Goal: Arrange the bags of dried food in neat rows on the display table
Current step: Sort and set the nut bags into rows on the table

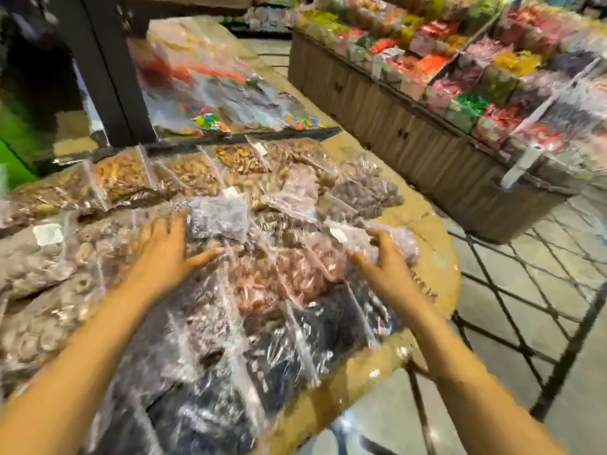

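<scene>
On the tabletop (437,257), the left hand (169,254) lies flat, grip spread, on the piled bags of dried food (230,257); the right hand (384,257) grips a pinkish bag (353,239) near the edge. Straightening seems underway; next, probably set that bag square in a row.

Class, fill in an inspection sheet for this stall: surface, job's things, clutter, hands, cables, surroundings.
Surface: display table, tan top, nearly covered.
Job's things: clear bags of dried food, rear ones in a rough row, middle ones overlapping.
Clutter: nothing seen.
Hands: left hand flat on bags, fingers spread; right hand gripping a small bag.
Cables: nothing seen.
Surroundings: wooden sweets counter to the right; tiled floor.
</scene>
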